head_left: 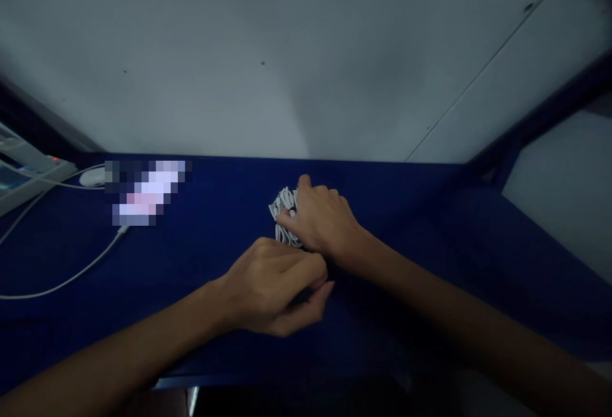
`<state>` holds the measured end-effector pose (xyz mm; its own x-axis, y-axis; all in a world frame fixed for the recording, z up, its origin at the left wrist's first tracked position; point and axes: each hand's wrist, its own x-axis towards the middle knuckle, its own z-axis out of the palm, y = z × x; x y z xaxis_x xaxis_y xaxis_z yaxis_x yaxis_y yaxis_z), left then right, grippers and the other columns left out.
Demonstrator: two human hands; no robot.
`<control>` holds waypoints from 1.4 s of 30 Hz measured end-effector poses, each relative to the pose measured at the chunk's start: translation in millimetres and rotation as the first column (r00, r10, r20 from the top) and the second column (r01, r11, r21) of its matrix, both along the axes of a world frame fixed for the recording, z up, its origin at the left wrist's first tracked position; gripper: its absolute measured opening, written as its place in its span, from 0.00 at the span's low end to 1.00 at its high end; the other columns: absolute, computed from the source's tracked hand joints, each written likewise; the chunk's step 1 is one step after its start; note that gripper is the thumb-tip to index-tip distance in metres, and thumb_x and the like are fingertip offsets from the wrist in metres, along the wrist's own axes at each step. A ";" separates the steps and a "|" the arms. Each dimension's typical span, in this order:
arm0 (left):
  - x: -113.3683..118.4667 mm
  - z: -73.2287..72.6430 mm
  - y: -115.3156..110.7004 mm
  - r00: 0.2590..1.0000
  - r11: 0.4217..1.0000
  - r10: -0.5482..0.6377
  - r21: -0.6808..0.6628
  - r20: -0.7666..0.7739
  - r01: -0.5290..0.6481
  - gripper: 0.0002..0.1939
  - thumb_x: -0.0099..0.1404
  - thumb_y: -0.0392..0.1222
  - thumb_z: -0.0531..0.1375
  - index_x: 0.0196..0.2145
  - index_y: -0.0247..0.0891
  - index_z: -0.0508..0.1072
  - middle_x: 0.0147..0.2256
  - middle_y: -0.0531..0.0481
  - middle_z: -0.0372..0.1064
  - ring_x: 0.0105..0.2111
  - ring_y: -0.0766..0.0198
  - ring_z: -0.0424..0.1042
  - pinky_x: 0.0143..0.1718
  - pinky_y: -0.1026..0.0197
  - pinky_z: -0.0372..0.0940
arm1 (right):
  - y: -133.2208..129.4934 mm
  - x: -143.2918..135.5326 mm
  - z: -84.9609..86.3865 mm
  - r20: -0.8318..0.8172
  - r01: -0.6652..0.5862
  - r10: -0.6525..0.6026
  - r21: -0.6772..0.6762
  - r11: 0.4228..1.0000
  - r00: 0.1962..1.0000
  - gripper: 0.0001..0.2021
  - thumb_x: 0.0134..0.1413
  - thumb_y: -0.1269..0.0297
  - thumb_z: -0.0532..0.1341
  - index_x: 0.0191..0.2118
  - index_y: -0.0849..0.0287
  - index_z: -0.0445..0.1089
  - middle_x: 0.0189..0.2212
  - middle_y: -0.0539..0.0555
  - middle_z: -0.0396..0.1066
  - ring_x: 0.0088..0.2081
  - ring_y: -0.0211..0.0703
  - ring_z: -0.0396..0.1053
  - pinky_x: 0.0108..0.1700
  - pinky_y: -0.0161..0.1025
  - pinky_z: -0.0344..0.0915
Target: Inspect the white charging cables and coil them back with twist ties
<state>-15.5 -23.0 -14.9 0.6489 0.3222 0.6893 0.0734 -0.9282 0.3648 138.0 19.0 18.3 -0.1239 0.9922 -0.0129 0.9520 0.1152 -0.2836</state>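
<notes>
A coiled bundle of white cable (285, 203) lies on the blue tabletop, gathered at its middle by what looks like a dark tie. My right hand (325, 216) is closed on the bundle from the right, its thumb across the near side and its fingers over the far side. Just in front of the bundle is my left hand (282, 286), with its fingers curled in and its thumb close to the bent index finger. Whatever those fingers hold, if anything, is hidden.
To the left, a blurred-out lit device (150, 194) lies with a white cable (90, 270) running from it. A white plug-like piece (92, 178) and a white power strip (36, 178) with a red light stand farther left. A pale wall (268, 85) rises behind the blue table (224, 194).
</notes>
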 end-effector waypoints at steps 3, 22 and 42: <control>-0.4 -1.0 0.0 1.000 0.999 -0.019 0.036 -0.012 0.019 0.10 0.72 0.31 0.60 0.33 0.44 0.69 0.23 0.59 0.70 0.17 0.67 0.64 0.18 0.58 0.58 | -1.6 1.6 -0.8 -0.016 0.005 -0.005 0.009 1.000 1.000 0.24 0.69 0.55 0.58 0.57 0.73 0.71 0.41 0.74 0.80 0.43 0.70 0.81 0.43 0.55 0.72; 3.6 -4.5 -12.1 0.981 0.981 -0.193 -0.007 -0.028 0.193 0.12 0.67 0.39 0.64 0.26 0.42 0.67 0.19 0.57 0.63 0.17 0.66 0.61 0.15 0.56 0.52 | -7.2 14.0 27.4 -0.258 0.082 -0.058 0.080 0.993 0.964 0.24 0.65 0.53 0.62 0.59 0.65 0.68 0.36 0.62 0.81 0.34 0.56 0.77 0.34 0.48 0.66; 2.7 -19.7 -15.2 0.933 0.935 -0.355 -0.046 -0.062 0.352 0.12 0.61 0.45 0.63 0.23 0.41 0.67 0.19 0.54 0.65 0.18 0.66 0.60 0.17 0.57 0.59 | 13.8 -101.5 6.3 -0.109 -0.241 0.232 -0.075 0.968 0.966 0.30 0.69 0.57 0.65 0.64 0.81 0.69 0.46 0.77 0.82 0.47 0.67 0.83 0.44 0.52 0.78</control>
